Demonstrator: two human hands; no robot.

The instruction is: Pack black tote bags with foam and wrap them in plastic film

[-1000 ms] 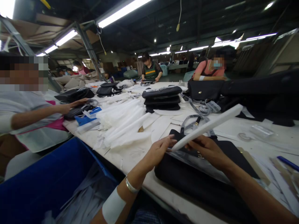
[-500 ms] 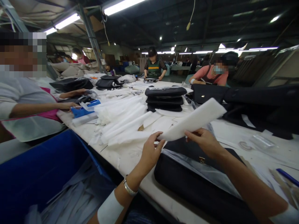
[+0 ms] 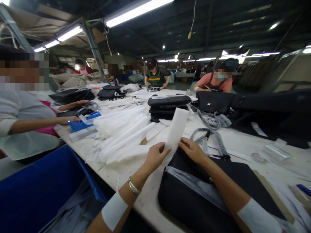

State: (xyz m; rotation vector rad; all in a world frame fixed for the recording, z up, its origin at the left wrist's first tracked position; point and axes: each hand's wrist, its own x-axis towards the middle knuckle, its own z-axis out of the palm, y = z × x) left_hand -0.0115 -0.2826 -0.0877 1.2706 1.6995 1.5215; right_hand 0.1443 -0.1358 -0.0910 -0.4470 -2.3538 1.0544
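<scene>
Swung over from its lean toward the right, the white strip [image 3: 177, 129] now stands nearly upright at the centre of the frame, and your right hand [image 3: 191, 150] has come in closer to your left hand [image 3: 155, 157]. Your left fingers pinch the strip's lower left edge with the thumb across its front; your right fingers pinch its right edge. Held from both sides near the bottom, it probably stays steady while its upper end stands free, overlapping the stack of black bags [image 3: 159, 103] behind.

Below your hands, at lower right, a black bag [image 3: 175, 194] lies on the counter [image 3: 136, 173] under your right forearm, clear plastic [image 3: 191, 181] along it; its place at the near edge likely suits both arms. White sheets [image 3: 121, 129] lie heaped left of centre, presumably for easy reach, and a blue bin [image 3: 43, 174] fills the lower left, beside the counter.
</scene>
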